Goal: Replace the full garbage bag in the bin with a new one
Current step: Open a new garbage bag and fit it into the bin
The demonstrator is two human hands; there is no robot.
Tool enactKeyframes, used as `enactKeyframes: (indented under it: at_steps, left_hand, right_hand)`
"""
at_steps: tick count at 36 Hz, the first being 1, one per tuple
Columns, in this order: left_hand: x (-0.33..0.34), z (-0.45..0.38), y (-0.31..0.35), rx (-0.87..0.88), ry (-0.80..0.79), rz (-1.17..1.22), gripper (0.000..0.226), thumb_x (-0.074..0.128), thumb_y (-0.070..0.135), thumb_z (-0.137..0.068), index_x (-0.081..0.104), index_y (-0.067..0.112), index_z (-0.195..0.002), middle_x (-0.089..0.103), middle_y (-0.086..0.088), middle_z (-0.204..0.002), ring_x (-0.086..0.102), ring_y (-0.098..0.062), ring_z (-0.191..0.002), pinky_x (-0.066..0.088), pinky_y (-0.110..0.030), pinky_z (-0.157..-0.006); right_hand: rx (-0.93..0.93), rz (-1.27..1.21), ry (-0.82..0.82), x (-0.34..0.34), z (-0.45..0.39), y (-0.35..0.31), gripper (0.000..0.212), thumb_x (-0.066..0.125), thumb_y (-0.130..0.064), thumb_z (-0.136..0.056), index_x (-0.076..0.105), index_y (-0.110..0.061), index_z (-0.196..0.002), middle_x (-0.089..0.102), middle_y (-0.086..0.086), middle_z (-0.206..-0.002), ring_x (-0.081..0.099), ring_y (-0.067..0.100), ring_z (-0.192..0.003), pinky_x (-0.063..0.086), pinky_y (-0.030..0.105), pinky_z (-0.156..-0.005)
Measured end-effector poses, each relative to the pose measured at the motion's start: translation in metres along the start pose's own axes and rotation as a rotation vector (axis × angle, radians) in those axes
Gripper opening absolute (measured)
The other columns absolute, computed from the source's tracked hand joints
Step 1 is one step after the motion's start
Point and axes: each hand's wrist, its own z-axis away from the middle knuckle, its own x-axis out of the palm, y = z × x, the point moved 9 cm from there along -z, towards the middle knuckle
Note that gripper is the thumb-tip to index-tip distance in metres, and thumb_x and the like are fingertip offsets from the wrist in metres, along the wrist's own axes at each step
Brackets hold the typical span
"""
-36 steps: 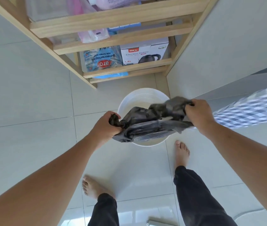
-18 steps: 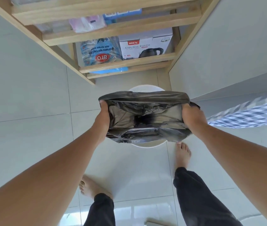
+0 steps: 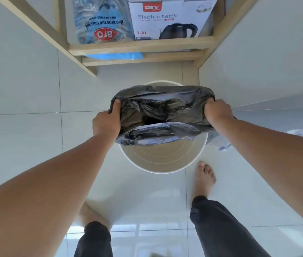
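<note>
A round white bin (image 3: 162, 164) stands on the tiled floor, its near inner wall bare. Above its far half hangs a dark grey garbage bag (image 3: 158, 112), mouth spread wide and facing me. My left hand (image 3: 106, 123) grips the bag's left edge, thumb over the rim. My right hand (image 3: 217, 113) grips the right edge with curled fingers. The bag's far rim covers most of the bin's back edge; the bag's lower part drops inside the bin, out of sight.
A wooden shelf unit (image 3: 137, 46) stands just behind the bin with a blue packet (image 3: 102, 25) and an electric kettle box (image 3: 171, 19). A pale wall or cabinet (image 3: 267, 62) is at the right. My bare feet (image 3: 205, 175) stand close to the bin.
The bag went from a crumpled bundle to an open mouth stretched between my hands. Both hands moved apart and forward over the bin, and the view tilted closer to it.
</note>
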Motion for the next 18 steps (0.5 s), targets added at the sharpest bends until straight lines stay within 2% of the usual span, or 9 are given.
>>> enactKeyframes:
  at_steps: [4,7,10,11,12,14,16,18]
  left_hand:
    - [0.007,-0.020,-0.006,-0.049,-0.034,0.060,0.066,0.041,0.069,-0.088,0.058,0.009,-0.069,0.064,-0.014,-0.085,0.060,-0.034,-0.086,0.045,-0.035,-0.072]
    - [0.008,-0.030,-0.009,-0.119,-0.138,0.149,0.057,0.055,0.060,-0.083,0.066,0.004,-0.091,0.069,-0.014,-0.098,0.062,-0.031,-0.087,0.044,-0.032,-0.070]
    - [0.011,-0.037,0.008,-0.076,-0.243,0.287,0.030,0.050,0.029,-0.096,0.067,0.006,-0.108,0.066,-0.020,-0.118,0.062,-0.033,-0.102,0.046,-0.033,-0.080]
    - [0.011,-0.041,0.013,-0.064,-0.260,0.317,0.022,0.052,0.016,-0.094,0.068,0.010,-0.107,0.068,-0.018,-0.111,0.064,-0.033,-0.103,0.049,-0.032,-0.079]
    - [0.009,-0.042,0.021,-0.031,-0.278,0.349,0.022,0.054,0.006,-0.090,0.070,0.015,-0.101,0.071,-0.013,-0.098,0.068,-0.031,-0.095,0.053,-0.029,-0.074]
    - [0.002,-0.046,0.032,0.037,-0.244,0.380,0.037,0.050,-0.007,-0.083,0.073,0.021,-0.089,0.073,-0.004,-0.082,0.072,-0.022,-0.076,0.058,-0.025,-0.064]
    - [-0.003,-0.047,0.046,0.124,-0.231,0.356,0.042,0.046,-0.009,-0.078,0.076,0.019,-0.085,0.074,-0.004,-0.081,0.072,-0.021,-0.073,0.060,-0.028,-0.067]
    - [-0.005,-0.048,0.058,0.194,-0.233,0.339,0.037,0.042,-0.002,-0.076,0.074,0.015,-0.085,0.072,-0.008,-0.082,0.067,-0.020,-0.072,0.055,-0.029,-0.068]
  right_hand:
    - [0.052,-0.070,-0.129,0.019,-0.003,-0.002,0.053,0.026,-0.032,-0.102,0.050,0.005,-0.130,0.052,0.026,-0.135,0.049,0.039,-0.125,0.040,0.040,-0.099]
    - [0.068,-0.176,-0.197,0.032,-0.007,-0.008,0.055,0.028,-0.036,-0.099,0.050,0.000,-0.133,0.053,0.023,-0.135,0.050,0.038,-0.124,0.041,0.041,-0.101]
    - [0.099,-0.289,-0.181,0.037,-0.014,-0.009,0.059,0.045,-0.046,-0.082,0.059,-0.010,-0.126,0.064,0.012,-0.118,0.061,0.034,-0.105,0.049,0.042,-0.100]
    - [0.107,-0.305,-0.174,0.039,-0.016,-0.009,0.057,0.048,-0.045,-0.078,0.062,-0.011,-0.122,0.066,0.010,-0.112,0.062,0.032,-0.100,0.051,0.041,-0.097]
    - [0.101,-0.321,-0.173,0.041,-0.017,-0.011,0.050,0.051,-0.041,-0.078,0.063,-0.011,-0.117,0.067,0.008,-0.107,0.063,0.030,-0.095,0.052,0.038,-0.094]
    - [0.091,-0.319,-0.161,0.041,-0.016,-0.020,0.031,0.053,-0.031,-0.083,0.063,-0.011,-0.104,0.065,0.007,-0.098,0.060,0.027,-0.087,0.048,0.030,-0.082]
    - [0.089,-0.350,-0.130,0.042,-0.019,-0.028,0.025,0.051,-0.027,-0.085,0.061,-0.012,-0.102,0.062,0.007,-0.099,0.059,0.028,-0.089,0.048,0.032,-0.080]
    - [0.070,-0.396,-0.139,0.044,-0.015,-0.040,0.022,0.049,-0.026,-0.087,0.059,-0.013,-0.102,0.062,0.007,-0.098,0.059,0.028,-0.089,0.050,0.033,-0.083]
